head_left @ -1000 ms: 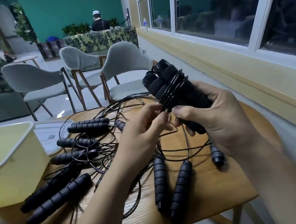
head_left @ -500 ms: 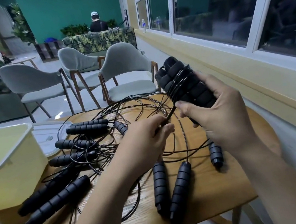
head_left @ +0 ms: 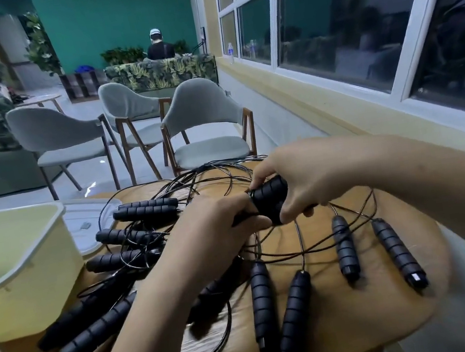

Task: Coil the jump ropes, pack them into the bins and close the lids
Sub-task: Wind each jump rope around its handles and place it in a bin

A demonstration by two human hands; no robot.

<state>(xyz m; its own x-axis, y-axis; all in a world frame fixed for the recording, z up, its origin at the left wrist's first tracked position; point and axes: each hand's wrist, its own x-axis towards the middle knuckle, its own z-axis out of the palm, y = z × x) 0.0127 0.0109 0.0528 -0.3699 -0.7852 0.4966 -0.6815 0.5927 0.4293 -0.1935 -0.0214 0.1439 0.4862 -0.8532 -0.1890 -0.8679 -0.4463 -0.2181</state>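
Gripping the bundle (head_left: 270,201), right hand (head_left: 304,176) touches left hand (head_left: 221,229), which pinches its cord (head_left: 241,219); bin (head_left: 26,269) sits at left edge of table (head_left: 367,306), nearer left hand.

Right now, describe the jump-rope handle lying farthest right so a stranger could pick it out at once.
Start at the wooden table below the window. Near its right edge lie two black handles. The inner handle is plain; the outer handle alone shows a small white patch on its near end.
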